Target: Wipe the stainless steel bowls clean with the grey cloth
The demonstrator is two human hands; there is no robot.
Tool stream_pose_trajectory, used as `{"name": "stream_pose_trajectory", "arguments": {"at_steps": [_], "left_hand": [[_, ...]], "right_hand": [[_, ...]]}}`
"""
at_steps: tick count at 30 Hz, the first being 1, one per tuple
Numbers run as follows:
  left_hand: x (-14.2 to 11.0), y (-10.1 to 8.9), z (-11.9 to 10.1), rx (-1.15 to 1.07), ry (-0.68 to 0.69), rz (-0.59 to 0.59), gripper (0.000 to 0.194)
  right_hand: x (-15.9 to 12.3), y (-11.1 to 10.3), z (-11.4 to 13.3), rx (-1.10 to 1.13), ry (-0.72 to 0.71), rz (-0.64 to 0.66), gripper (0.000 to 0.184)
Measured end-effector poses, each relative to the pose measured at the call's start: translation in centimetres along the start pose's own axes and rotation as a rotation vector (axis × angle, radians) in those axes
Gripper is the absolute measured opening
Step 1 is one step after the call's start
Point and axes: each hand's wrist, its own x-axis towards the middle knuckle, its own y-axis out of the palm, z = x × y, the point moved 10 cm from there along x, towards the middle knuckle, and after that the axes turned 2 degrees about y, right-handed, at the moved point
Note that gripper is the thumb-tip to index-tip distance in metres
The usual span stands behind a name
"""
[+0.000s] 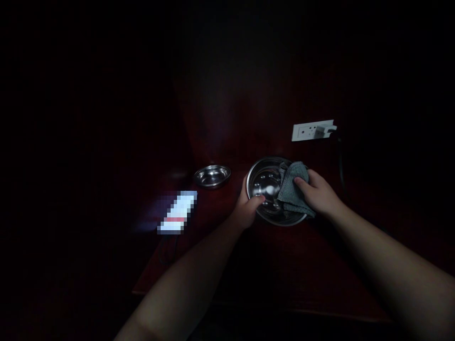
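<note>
A shiny metal bowl is tilted so that its inside faces me. My left hand grips its left rim, the thumb over the edge and the other fingers hidden behind the wall. On the bowl's right side my right hand is closed on a grey-green cloth, the thumb pressed on top. The cloth hangs over the right rim and reaches into the bowl. Further back to the left, a shallow metal dish rests on the dark red table.
A lit phone-like screen, blurred into blocks, lies on the left of the table with a thin cable near it. On the back wall is a white socket plate with a plug in it. Its cord drops at the right. The surroundings are very dark.
</note>
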Motion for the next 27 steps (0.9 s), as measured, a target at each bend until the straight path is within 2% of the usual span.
{"name": "stream_pose_trajectory", "arguments": {"at_steps": [20, 27], "left_hand": [[-0.06, -0.27, -0.07, 0.049, 0.019, -0.021, 0.068], [-0.10, -0.09, -0.16, 0.037, 0.024, -0.013, 0.068]], "right_hand": [[-0.06, -0.04, 0.25, 0.030, -0.060, 0.001, 0.023], [0.00, 0.19, -0.19, 0.041, -0.018, 0.017, 0.021]]}}
